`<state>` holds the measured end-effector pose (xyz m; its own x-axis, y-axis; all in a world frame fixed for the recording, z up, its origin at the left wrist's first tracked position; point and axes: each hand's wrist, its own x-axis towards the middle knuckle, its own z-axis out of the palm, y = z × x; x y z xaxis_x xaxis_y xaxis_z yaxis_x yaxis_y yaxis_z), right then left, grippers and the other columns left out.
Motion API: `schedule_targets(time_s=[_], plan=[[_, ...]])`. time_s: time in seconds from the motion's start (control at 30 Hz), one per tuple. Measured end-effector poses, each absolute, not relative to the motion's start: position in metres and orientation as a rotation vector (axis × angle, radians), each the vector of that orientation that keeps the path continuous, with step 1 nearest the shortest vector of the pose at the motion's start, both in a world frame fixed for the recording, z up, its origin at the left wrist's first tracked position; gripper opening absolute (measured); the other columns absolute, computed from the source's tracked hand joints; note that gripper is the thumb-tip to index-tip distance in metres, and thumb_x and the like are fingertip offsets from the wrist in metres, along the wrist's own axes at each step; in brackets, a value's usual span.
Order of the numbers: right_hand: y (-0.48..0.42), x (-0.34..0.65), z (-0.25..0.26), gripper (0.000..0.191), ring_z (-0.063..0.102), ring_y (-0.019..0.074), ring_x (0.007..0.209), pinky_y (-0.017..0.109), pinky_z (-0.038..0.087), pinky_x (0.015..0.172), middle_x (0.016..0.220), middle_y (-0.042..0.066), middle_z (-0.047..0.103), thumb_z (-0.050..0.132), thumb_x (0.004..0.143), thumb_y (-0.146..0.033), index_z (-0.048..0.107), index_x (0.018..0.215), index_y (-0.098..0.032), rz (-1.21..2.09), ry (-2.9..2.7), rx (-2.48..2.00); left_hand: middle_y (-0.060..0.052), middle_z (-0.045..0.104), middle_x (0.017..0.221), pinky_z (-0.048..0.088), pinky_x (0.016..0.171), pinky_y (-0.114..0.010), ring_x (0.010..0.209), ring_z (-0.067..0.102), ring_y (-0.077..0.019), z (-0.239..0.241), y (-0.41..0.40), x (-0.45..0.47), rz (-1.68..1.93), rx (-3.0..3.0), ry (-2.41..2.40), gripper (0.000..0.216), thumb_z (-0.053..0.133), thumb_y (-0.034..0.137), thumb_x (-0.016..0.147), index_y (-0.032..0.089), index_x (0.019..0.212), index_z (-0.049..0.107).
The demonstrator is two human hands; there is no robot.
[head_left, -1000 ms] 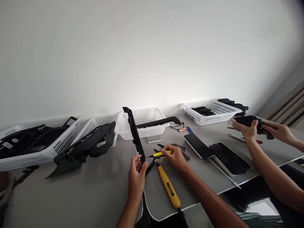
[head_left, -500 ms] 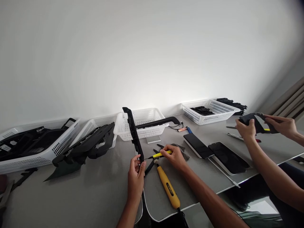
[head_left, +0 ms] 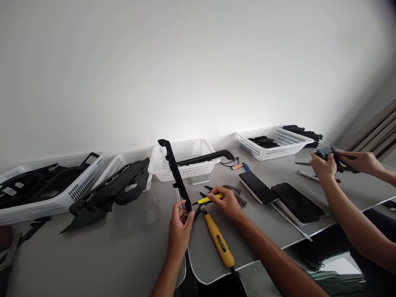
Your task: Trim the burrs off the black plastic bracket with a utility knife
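My left hand [head_left: 181, 225] is closed around the lower end of a long black plastic trim strip [head_left: 177, 175], which stands up tilted with its curved top to the left. In my right hand [head_left: 227, 202] is a slim yellow craft knife [head_left: 206, 199], pinched in the fingers. Its thin dark tip points left and reaches the strip just above my left fingers; whether it touches cannot be made out. Below the knife lies a yellow corded power tool [head_left: 219, 241] with a small round pale head. Dark pliers-like handles and a grey cloth [head_left: 239, 196] are partly hidden behind my right hand.
A white basket [head_left: 161, 175] behind the strip holds another black handle-shaped part [head_left: 210, 158]. Baskets of black parts [head_left: 77, 194] stand left, another [head_left: 266, 156] at back right. Two phones [head_left: 258, 187] lie right of centre. A co-worker's hands [head_left: 324, 167] hold a dark part at right.
The black strip has turned slightly in my left hand, and that hand has shifted a little right. My right hand has barely moved. The co-worker has turned the dark part.
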<state>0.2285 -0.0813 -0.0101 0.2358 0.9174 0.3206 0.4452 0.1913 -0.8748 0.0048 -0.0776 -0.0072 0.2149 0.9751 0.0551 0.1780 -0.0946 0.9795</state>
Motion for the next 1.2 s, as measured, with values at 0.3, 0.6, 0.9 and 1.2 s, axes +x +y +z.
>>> schedule_targets(time_s=[0.3, 0.6, 0.9, 1.2], plan=[[-0.081, 0.23, -0.011, 0.044, 0.049, 0.0132, 0.061, 0.025, 0.034, 0.056, 0.068, 0.0, 0.061, 0.066, 0.094, -0.059, 0.071, 0.081, -0.018, 0.517, -1.371, -1.411, 0.004, 0.056, 0.074, 0.042, 0.058, -0.029, 0.062, 0.052, -0.0175, -0.007, -0.078, 0.005, 0.939, 1.535, 1.208, 0.079, 0.061, 0.064, 0.092, 0.023, 0.154, 0.036], [-0.082, 0.232, -0.01, 0.042, 0.052, 0.0147, 0.065, 0.027, 0.038, 0.062, 0.073, 0.002, 0.064, 0.065, 0.095, -0.058, 0.071, 0.081, -0.019, 0.407, -1.358, -1.427, 0.008, 0.045, 0.067, 0.037, 0.06, -0.029, 0.062, 0.048, -0.0177, -0.008, -0.079, 0.004, 0.937, 1.623, 1.194, 0.061, 0.061, 0.056, 0.092, 0.023, 0.141, 0.044], [-0.08, 0.236, -0.011, 0.048, 0.052, 0.0159, 0.066, 0.027, 0.036, 0.058, 0.072, 0.004, 0.063, 0.061, 0.096, -0.063, 0.069, 0.081, -0.018, 0.321, -1.247, -1.474, 0.007, 0.047, 0.059, 0.039, 0.057, -0.028, 0.058, 0.053, -0.0193, 0.005, -0.084, 0.006, 0.92, 1.543, 1.219, 0.075, 0.055, 0.069, 0.093, 0.016, 0.146, 0.051], [-0.08, 0.233, -0.008, 0.049, 0.058, 0.0181, 0.073, 0.028, 0.04, 0.066, 0.08, 0.005, 0.069, 0.054, 0.1, -0.063, 0.073, 0.087, -0.019, 0.332, -1.364, -1.485, -0.002, 0.063, 0.07, 0.047, 0.057, -0.028, 0.067, 0.063, -0.0211, 0.002, -0.081, 0.004, 0.94, 1.414, 1.188, 0.066, 0.058, 0.073, 0.089, 0.014, 0.115, 0.069]])
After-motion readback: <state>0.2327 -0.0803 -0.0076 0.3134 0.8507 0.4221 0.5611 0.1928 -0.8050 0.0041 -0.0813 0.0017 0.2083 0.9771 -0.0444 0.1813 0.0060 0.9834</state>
